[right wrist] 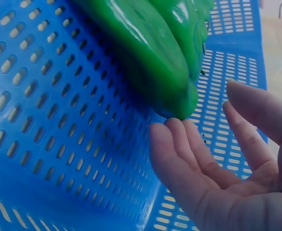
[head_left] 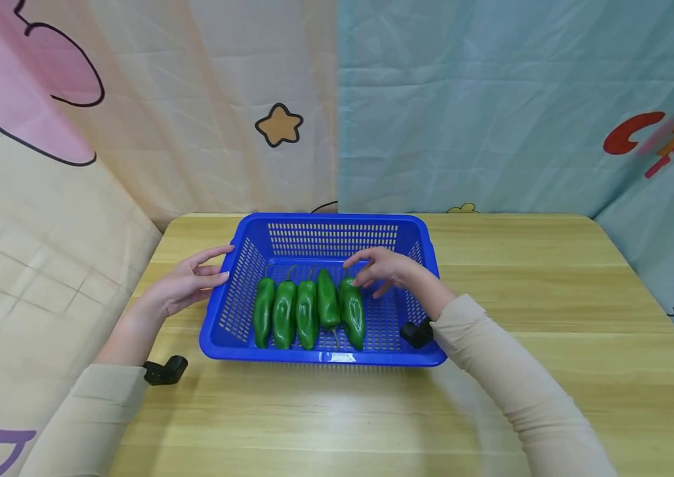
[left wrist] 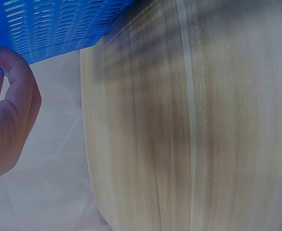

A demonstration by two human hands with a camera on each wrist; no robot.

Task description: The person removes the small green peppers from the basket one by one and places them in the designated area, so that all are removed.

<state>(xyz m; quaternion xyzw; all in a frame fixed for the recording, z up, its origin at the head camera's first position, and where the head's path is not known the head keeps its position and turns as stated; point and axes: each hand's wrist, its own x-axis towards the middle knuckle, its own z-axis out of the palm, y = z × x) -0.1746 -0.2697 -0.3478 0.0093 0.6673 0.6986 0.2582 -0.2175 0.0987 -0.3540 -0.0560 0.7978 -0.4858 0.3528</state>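
Several long green peppers (head_left: 307,315) lie side by side in a blue plastic basket (head_left: 321,356) with slotted walls. My left hand (head_left: 190,281) holds the basket's left rim, its fingertips at the edge. In the left wrist view, the fingers (left wrist: 18,79) bend at the rim beside the slotted outer wall. Inside the basket, my right hand (head_left: 381,267) hovers over the upper end of the rightmost pepper (head_left: 352,318). The right wrist view shows its fingers (right wrist: 179,168) spread and relaxed, fingertips close to that pepper's rounded end, with nothing between them and the thumb.
The basket stands on a light wooden table (head_left: 551,318) near its back edge. Printed curtains (head_left: 462,119) hang behind the table and at both sides. A black wrist mount (head_left: 166,371) sits at the left wrist, another (head_left: 417,333) at the right.
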